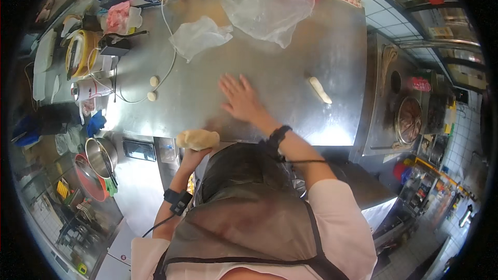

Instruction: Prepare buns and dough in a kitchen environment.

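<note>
My left hand (195,154) grips a thick lump of pale dough (197,140) at the front edge of the stainless steel table (272,70). My right hand (240,98) lies palm down over the tabletop, fingers spread; whether anything is under the palm is hidden. To its right rests a short strip of dough (320,90), set at a slant. Off to the left are two small round dough pieces, one (154,81) just behind the other (151,96), beside a white cable.
Crumpled clear plastic bags (268,7) cover the table's back middle. A white cable (168,23) runs down the left part, near a black box (114,46) and a canister (92,88). Steel pots (101,157) stand at lower left. A counter with a round lidded well (408,120) adjoins on the right.
</note>
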`<state>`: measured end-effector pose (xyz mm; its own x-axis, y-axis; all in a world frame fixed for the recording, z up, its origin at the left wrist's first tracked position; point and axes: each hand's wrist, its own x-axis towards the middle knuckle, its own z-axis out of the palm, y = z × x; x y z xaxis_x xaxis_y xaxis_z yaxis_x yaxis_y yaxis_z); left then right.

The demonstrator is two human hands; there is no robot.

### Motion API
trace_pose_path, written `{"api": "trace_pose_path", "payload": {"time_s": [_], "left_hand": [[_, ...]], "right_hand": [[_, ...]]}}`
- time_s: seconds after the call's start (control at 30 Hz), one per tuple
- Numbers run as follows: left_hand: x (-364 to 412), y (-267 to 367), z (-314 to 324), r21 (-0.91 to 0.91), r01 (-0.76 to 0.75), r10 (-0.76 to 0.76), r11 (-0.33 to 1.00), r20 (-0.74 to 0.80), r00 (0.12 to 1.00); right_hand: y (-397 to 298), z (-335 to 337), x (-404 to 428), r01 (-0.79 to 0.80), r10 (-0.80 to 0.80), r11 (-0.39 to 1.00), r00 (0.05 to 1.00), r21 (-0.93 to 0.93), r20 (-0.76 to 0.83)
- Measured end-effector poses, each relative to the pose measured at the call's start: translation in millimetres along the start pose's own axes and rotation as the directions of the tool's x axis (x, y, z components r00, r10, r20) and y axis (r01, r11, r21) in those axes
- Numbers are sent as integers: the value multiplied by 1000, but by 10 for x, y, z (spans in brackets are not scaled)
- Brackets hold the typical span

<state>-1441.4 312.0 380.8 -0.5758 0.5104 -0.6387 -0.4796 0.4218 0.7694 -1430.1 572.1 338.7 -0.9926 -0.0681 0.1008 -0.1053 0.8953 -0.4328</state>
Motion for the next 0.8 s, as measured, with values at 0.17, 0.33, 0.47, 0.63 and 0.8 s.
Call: {"api": "trace_pose_path", "payload": {"time_s": [0.17, 0.33, 0.47, 0.63, 0.8], "left_hand": [[41, 85, -39, -26, -14, 13, 1000, -36, 999], [12, 49, 42, -63, -42, 40, 997, -28, 999], [102, 63, 79, -59, -106, 102, 993, -78, 992], [563, 397, 73, 242, -161, 137, 957, 112, 984], [644, 495, 103, 407, -302, 320, 862, 26, 947]], "right_hand": [[1106, -367, 280, -326, 317, 902, 945, -285, -77], [1264, -579, 32, -251, 242, 899, 968, -359, -69], [36, -159, -219, -22, 29, 991, 998, -129, 56], [-268, 410, -324, -27, 64, 977, 983, 210, -174], [37, 72, 51, -261, 682, 215, 730, 941, 46]]}}
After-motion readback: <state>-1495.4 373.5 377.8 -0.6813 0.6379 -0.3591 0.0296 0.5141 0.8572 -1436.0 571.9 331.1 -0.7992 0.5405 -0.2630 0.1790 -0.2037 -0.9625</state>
